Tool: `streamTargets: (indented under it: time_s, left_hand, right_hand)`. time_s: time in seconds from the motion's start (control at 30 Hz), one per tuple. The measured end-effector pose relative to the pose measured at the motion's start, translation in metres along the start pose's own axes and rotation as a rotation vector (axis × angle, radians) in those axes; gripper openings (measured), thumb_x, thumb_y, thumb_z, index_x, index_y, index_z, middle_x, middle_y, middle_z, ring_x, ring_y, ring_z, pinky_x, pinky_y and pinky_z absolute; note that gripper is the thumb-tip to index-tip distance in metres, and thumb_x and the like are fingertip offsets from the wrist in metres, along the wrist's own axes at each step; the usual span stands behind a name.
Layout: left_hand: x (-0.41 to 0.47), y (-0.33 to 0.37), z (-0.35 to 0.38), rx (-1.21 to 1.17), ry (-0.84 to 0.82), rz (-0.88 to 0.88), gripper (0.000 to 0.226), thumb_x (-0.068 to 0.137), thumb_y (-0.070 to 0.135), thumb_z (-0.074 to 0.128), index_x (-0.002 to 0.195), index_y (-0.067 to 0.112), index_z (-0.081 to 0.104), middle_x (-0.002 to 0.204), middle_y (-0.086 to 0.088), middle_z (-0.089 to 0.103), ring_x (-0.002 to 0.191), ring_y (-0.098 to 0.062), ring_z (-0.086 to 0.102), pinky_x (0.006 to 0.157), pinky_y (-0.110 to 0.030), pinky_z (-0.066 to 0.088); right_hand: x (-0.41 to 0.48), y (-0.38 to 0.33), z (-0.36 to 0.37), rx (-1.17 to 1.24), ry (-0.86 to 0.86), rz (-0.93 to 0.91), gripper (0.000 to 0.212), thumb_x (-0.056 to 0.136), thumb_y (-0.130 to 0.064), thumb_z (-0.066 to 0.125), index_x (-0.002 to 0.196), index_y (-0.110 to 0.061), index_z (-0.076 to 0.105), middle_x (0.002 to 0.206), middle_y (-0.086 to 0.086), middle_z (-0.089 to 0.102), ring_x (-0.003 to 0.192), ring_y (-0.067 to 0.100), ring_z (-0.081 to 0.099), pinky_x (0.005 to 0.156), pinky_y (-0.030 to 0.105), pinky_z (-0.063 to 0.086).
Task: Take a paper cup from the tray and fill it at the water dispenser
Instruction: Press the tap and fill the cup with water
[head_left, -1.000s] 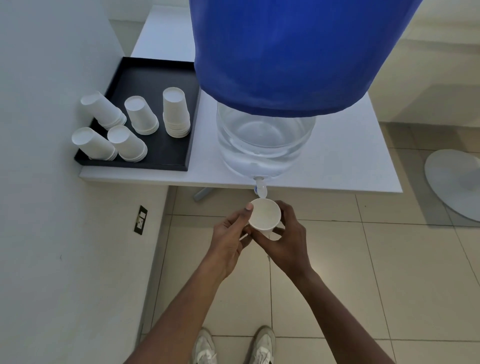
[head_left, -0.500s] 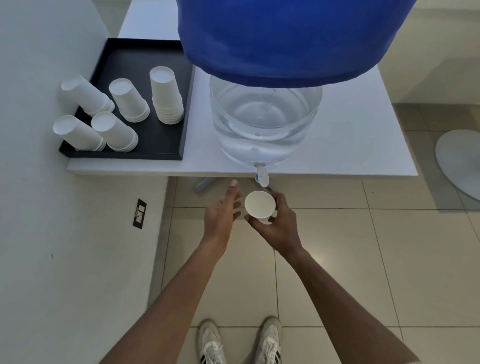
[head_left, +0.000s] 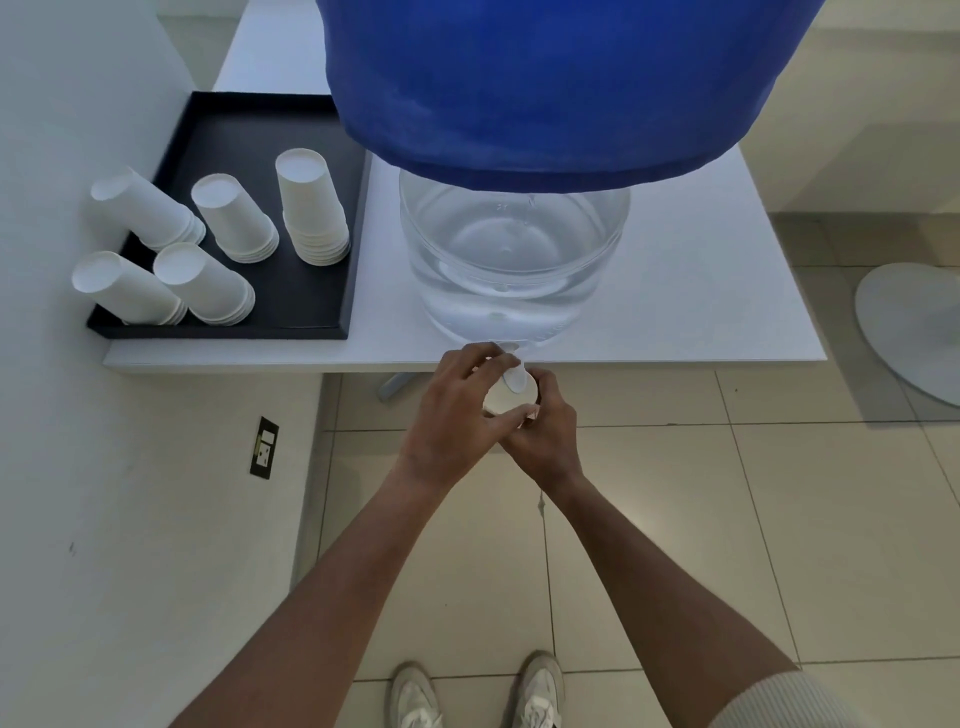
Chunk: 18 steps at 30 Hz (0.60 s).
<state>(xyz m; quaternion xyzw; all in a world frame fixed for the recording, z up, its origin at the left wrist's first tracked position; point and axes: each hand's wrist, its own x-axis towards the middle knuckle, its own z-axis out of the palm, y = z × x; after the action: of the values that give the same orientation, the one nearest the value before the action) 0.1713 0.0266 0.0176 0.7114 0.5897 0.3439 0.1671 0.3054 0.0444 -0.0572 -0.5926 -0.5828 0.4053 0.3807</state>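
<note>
The paper cup (head_left: 506, 402) sits under the dispenser's tap (head_left: 515, 375), cradled from below by the closed right hand (head_left: 545, 436). The left hand (head_left: 449, 415) curls its fingers onto the tap. Filling is seemingly about to begin; next the tap needs working while the cup stays level beneath the tabletop (head_left: 701, 291) edge.

Tight around the tap (head_left: 511, 358): both hands (head_left: 488, 415) crowd it, table (head_left: 675, 312) edge right behind, jug (head_left: 514, 260) bulging overhead. Loads of open air below over the floor (head_left: 727, 519). Tray (head_left: 270, 124) blocked at the front by five cup stacks (head_left: 311, 208), wall (head_left: 78, 467) hard on the left, back half bare.
</note>
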Motion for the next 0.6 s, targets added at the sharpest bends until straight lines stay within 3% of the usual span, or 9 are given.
streamTargets:
  time_s: [0.17, 0.3, 0.43, 0.6]
  left_hand:
    - [0.011, 0.0, -0.009, 0.086, -0.032, 0.155, 0.026, 0.082, 0.005, 0.085, 0.107, -0.001, 0.08, 0.108, -0.018, 0.075, 0.1, -0.04, 0.069, 0.082, -0.046, 0.063]
    - [0.02, 0.003, -0.016, 0.15, -0.11, 0.241, 0.016, 0.087, 0.005, 0.08, 0.102, -0.002, 0.08, 0.102, -0.016, 0.077, 0.101, -0.038, 0.07, 0.08, -0.044, 0.063]
    - [0.033, 0.004, -0.024, 0.075, -0.169, 0.176, 0.018, 0.096, 0.014, 0.072, 0.101, -0.001, 0.081, 0.099, -0.015, 0.08, 0.1, -0.037, 0.069, 0.082, -0.044, 0.057]
    - [0.05, 0.003, -0.03, 0.027, -0.201, 0.13, 0.022, 0.099, 0.013, 0.068, 0.088, -0.002, 0.078, 0.072, -0.019, 0.075, 0.067, -0.039, 0.062, 0.067, -0.049, 0.052]
  right_hand:
    - [0.002, -0.005, 0.002, 0.016, 0.01, -0.071, 0.056, 0.071, -0.042, 0.082, 0.12, -0.024, 0.06, 0.097, -0.012, 0.074, 0.086, 0.003, 0.072, 0.073, 0.015, 0.054]
    - [0.004, -0.002, 0.004, -0.018, 0.031, -0.084, 0.056, 0.074, -0.024, 0.09, 0.121, -0.014, 0.062, 0.096, -0.006, 0.075, 0.084, 0.012, 0.073, 0.073, 0.02, 0.054]
    - [0.006, 0.0, 0.006, -0.02, 0.067, -0.059, 0.056, 0.074, -0.017, 0.094, 0.12, -0.011, 0.062, 0.098, -0.003, 0.076, 0.087, 0.015, 0.074, 0.073, 0.027, 0.057]
    - [0.005, 0.002, 0.008, 0.013, 0.074, -0.029, 0.057, 0.073, -0.016, 0.093, 0.12, -0.013, 0.062, 0.103, -0.001, 0.075, 0.094, 0.018, 0.073, 0.078, 0.035, 0.06]
